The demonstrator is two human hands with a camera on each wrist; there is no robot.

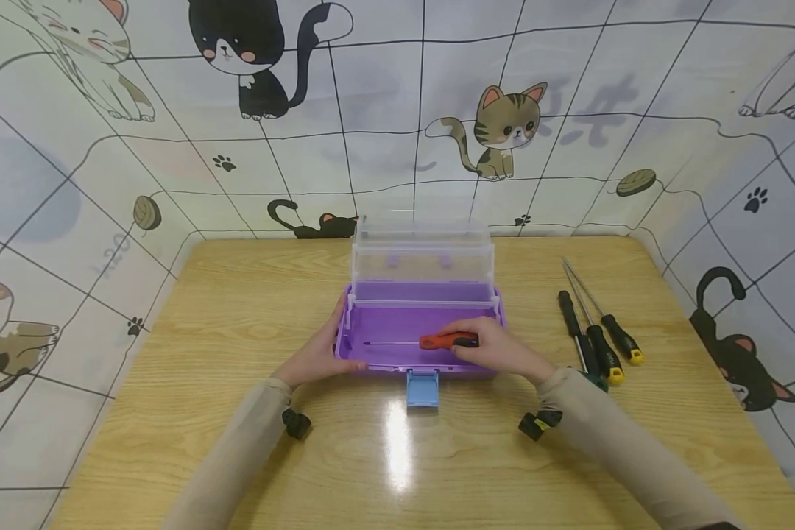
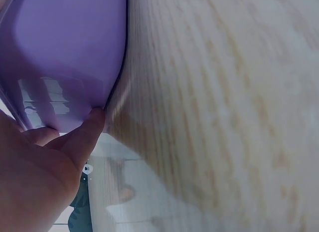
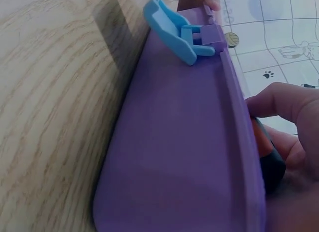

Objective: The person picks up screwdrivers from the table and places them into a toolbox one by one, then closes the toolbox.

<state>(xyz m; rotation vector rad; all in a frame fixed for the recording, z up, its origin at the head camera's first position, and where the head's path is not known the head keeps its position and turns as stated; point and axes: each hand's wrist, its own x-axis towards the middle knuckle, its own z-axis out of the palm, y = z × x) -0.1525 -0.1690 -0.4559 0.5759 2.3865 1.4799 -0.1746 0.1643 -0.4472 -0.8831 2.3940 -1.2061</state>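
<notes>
A purple toolbox (image 1: 384,320) stands on the table with its clear lid (image 1: 424,254) raised at the back. My left hand (image 1: 314,358) grips the box's left end, thumb at the front corner and fingers along the side. Inside the box, my right hand (image 1: 500,347) holds a screwdriver (image 1: 437,341) by its red and black handle, its thin shaft pointing left. In the right wrist view the front wall partly hides that handle. A light blue latch (image 1: 422,389) hangs down at the front of the box.
To the right on the wooden table (image 1: 252,294) lie several more screwdrivers (image 1: 604,353), side by side. Two have black handles with yellow ends. A cat-print sheet (image 1: 384,162) surrounds the table at the back and sides.
</notes>
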